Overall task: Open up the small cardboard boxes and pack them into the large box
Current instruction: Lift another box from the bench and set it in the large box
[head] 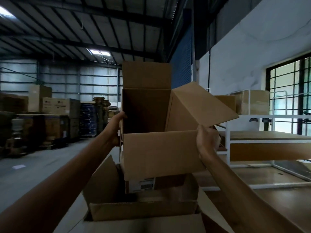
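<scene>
Holding a small cardboard box (159, 153) up in the air with both arms stretched out, right above the large box (143, 211) sitting at the bottom of the view; mouth of the small one facing back toward the camera and tipping a bit upward, depth running away into the scene; honestly not managing to tell the longest side from this angle; far flap sticking straight up, right flap swinging out to the right, near panel hanging down in front; left hand (117, 128) curling round the left edge, thumb hooking over the rim; right hand (207, 140) gripping the near right corner, fingers wrapping behind the cardboard; large box lying open with flaps splayed, a labelled carton (144, 184) seemingly sitting inside it; stacked cartons (60, 106) lining the back left, white rack (227, 148) standing off to the right.
</scene>
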`<act>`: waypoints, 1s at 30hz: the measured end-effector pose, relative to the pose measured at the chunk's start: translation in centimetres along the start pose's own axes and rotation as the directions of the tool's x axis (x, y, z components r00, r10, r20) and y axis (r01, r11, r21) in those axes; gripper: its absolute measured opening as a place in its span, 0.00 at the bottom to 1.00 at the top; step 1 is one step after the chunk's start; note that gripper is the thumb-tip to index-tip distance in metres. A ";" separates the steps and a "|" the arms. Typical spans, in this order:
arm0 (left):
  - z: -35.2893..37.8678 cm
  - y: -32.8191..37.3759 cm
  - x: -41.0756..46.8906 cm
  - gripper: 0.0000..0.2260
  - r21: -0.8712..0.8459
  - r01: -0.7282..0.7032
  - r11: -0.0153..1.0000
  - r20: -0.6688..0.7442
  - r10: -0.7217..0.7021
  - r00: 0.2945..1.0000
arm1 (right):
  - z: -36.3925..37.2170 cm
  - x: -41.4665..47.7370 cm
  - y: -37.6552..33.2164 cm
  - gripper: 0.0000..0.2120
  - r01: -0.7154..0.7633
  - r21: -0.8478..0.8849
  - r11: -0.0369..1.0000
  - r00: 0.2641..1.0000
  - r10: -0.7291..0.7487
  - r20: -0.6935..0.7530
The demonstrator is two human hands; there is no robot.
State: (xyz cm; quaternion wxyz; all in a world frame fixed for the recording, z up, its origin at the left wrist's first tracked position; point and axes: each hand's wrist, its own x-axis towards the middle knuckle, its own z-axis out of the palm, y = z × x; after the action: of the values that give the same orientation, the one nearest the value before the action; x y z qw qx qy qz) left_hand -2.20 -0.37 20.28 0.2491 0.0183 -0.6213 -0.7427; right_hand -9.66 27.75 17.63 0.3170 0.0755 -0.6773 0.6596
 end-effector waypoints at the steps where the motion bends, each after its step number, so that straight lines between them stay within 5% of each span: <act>1: -0.9 -0.5 0.9 0.35 0.021 0.016 1.000 -0.015 -0.015 1.000 | 0.9 0.1 0.5 0.16 -0.006 0.000 1.000 1.000 0.006 0.017; 7: -5.4 -4.4 5.6 0.35 0.153 0.159 0.975 -0.085 -0.147 0.985 | 5.4 0.7 4.0 0.09 -0.069 -0.052 0.996 0.987 0.076 0.142; 12: -5.9 -7.7 7.4 0.17 0.354 0.286 0.891 -0.204 -0.225 0.953 | 7.5 0.7 7.6 0.12 -0.168 -0.110 0.980 0.947 0.191 0.259; 19: -10.0 -14.9 9.1 0.36 0.507 0.407 0.760 -0.334 -0.263 0.905 | 9.3 -0.9 13.2 0.10 -0.262 -0.247 0.933 0.879 0.337 0.339; 22: -12.6 -19.5 11.0 0.48 0.753 0.479 0.451 -0.421 -0.229 0.878 | 9.1 -1.2 15.9 0.12 -0.130 -0.495 0.859 0.833 0.366 0.416; 24: -13.3 -21.3 10.7 0.49 0.864 0.469 0.180 -0.425 -0.237 0.874 | 8.6 -1.3 17.0 0.13 0.094 -0.718 0.690 0.810 0.366 0.458; 26: -11.7 -20.1 8.3 0.43 0.923 0.378 0.069 -0.351 -0.243 0.904 | 8.3 -1.4 17.9 0.10 0.247 -0.798 0.550 0.804 0.343 0.485; 30: -9.1 -18.8 7.4 0.27 0.984 0.143 -0.110 -0.167 -0.256 0.952 | 8.4 -1.3 17.1 0.07 0.296 -0.872 0.390 0.856 0.296 0.423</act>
State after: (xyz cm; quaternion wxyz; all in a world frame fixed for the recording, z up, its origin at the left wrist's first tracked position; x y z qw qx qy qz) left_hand -12.18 -9.61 2.82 0.0174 0.2584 -0.9626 -0.0793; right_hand -20.25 21.46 3.08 0.1104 0.0613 -0.9839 0.1263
